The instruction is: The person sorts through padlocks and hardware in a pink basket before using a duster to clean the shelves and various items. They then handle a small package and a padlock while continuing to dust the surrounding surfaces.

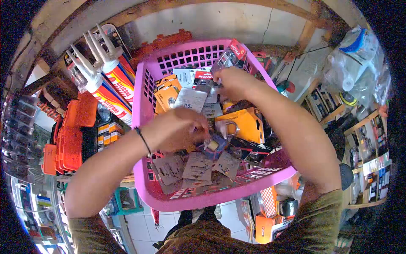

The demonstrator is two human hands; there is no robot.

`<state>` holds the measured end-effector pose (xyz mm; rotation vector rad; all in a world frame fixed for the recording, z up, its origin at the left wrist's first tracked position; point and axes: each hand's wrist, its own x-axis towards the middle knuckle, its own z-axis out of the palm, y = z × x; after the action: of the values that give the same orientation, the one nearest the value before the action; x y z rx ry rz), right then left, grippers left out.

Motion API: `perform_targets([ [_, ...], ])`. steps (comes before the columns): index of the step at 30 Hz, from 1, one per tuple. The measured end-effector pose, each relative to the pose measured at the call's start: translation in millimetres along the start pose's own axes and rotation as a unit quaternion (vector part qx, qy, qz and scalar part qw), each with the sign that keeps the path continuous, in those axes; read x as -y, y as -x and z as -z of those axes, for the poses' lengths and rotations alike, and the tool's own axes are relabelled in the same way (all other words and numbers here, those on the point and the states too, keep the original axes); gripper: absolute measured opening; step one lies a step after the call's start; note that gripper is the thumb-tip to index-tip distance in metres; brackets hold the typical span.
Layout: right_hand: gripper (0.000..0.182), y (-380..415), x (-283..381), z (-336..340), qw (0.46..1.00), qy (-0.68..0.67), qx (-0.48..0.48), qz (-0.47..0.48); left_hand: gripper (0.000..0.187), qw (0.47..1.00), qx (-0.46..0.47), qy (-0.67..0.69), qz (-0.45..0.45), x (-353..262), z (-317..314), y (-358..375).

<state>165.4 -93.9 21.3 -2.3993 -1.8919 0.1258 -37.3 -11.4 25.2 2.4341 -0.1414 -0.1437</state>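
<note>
Brass-coloured padlock (212, 145) lies at four o'clock from your left hand (182, 128), nearer than your right hand (236, 84); whether either's fingers grasp, I can't tell.

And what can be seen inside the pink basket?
Inside the pink basket are orange packs, grey cards and a red-labelled HONA pack. The left hand and right hand hide some contents; whatever lies under the top layer is covered and cannot be seen.
</note>
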Motion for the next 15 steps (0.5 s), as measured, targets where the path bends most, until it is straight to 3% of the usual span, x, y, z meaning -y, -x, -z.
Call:
perform_targets([
  [1,0.026,-0.3,2.2,3.3,1.000,0.000,-0.002,0.002,0.040,0.996,-0.072,-0.003,0.056,16.2,5.5,-3.8],
  [2,0.026,0.9,5.6,8.4,1.000,0.006,0.014,0.004,0.040,0.996,-0.072,-0.005,0.058,29.6,7.7,-9.9],
  [4,0.026,-1.1,7.8,6.8,0.999,0.013,0.029,0.009,0.057,0.956,-0.116,-0.224,0.149,46.8,10.2,-18.1],
  [5,0.027,-3.9,7.9,1.0,0.997,0.004,0.066,0.032,0.057,0.955,-0.119,-0.226,0.150,48.0,6.6,-23.8],
  [7,0.028,1.1,20.0,5.5,0.993,-0.003,0.101,0.056,0.068,0.899,-0.044,-0.345,0.266,39.6,-2.2,-41.8],
  [9,0.036,15.8,37.7,7.2,0.979,0.040,0.178,0.089,0.067,0.903,-0.051,-0.340,0.259,43.8,-0.3,-42.1],
  [13,0.056,41.8,65.2,0.7,0.976,-0.025,0.173,0.128,0.061,0.923,-0.035,-0.297,0.243,30.8,10.4,-36.9],
  [15,0.081,45.5,74.0,-2.5,0.978,0.034,0.183,0.089,0.055,0.933,-0.006,-0.267,0.242,23.6,12.9,-34.8],
])
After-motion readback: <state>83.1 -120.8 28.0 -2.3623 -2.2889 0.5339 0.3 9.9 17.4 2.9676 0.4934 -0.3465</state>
